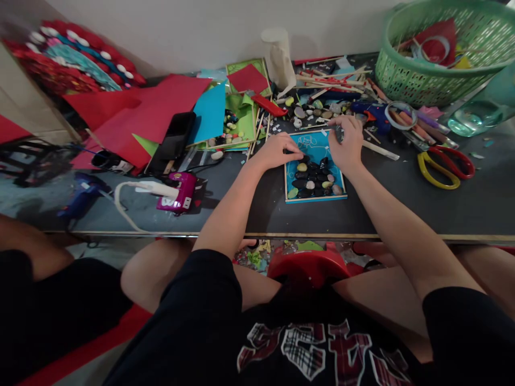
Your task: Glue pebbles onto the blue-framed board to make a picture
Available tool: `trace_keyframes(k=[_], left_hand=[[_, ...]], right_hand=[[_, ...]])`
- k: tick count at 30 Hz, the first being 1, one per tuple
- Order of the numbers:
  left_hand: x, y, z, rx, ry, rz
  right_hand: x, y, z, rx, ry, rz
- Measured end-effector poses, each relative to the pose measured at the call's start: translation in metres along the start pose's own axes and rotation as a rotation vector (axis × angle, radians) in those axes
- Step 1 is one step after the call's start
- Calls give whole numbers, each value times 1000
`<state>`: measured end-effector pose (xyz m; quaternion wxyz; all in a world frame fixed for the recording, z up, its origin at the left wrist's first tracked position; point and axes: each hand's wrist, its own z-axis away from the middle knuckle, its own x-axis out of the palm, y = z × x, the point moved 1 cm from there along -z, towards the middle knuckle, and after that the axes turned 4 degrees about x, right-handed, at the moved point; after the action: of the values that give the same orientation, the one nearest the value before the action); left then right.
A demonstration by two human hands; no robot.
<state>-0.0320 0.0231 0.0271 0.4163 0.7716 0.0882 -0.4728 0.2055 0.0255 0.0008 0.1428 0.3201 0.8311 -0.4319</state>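
Note:
A blue board (287, 170) framed with thin pale sticks lies in front of me, with black, yellowish and grey pebbles (311, 182) filling its lower part. White line drawing (308, 142) shows on its bare upper part. My left hand (279, 150) comes over the board's left edge, thumb and fingertips pinched at a black pebble (306, 159) in the top row. My right hand (348, 142) is at the upper right corner, fingers bent, with a gap between thumb and forefinger. Nothing shows in that gap. Its palm side is partly hidden.
Behind the board lie loose pebbles (317, 112), sticks (322, 80) and a blue glue gun (374, 115). Scissors (442, 169), a tape roll (400, 115) and a green basket (422, 83) are right. Left are red paper (161, 107), a phone (179, 131) and a purple socket block (179, 193). Another person's arm (32, 241) is far left.

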Motion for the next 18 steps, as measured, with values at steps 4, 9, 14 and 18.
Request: trace_keyframes(k=[4, 9, 14, 18], left_hand=[[1, -2, 0, -3, 24, -26], [-1, 0, 0, 26, 27, -26], [1, -2, -2, 64, -89, 43], [0, -1, -4, 67, -114, 50]], right_hand=[[1, 2, 0, 10, -9, -3], [1, 3, 0, -11, -10, 1], [2, 4, 0, -2, -24, 9], [3, 4, 0, -1, -24, 14]])
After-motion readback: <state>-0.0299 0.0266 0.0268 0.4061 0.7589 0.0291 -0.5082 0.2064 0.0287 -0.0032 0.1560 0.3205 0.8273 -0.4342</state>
